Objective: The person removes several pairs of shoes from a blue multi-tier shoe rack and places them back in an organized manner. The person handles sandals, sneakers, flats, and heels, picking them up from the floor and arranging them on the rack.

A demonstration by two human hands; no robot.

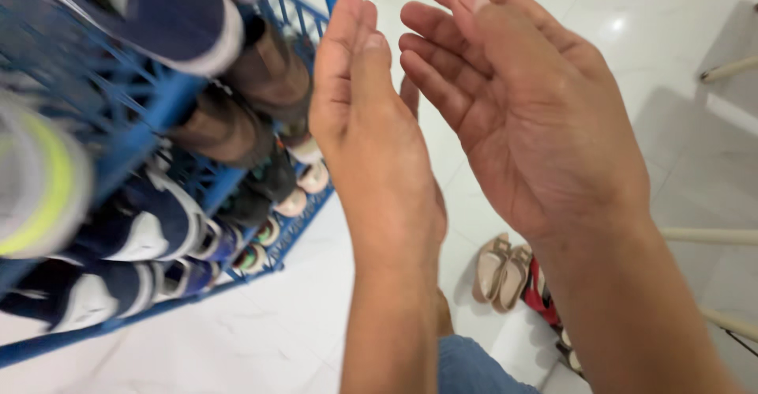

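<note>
Blue metal wire shoe rack [170,106]. Navy canvas sneakers with white soles [142,232]. Brown leather shoes [264,74]. Grey sneaker with neon-yellow stripe [39,181]. Beige flat sandals [501,264]. Red shoe [541,291]. Glossy white tiled floor [260,331]. Blue denim trouser leg [474,366].

No pkgs, labels, signs or screens in view. Nothing w/ print shows anywhere in the head view, near or far.

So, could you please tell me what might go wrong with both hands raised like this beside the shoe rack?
1. The left hand hangs close to the blue shoe rack; a sideways move might knock the brown shoes off it.
2. Both hands, the right hand too, block the view of the floor, so the beige sandals below could be stepped on.
</note>
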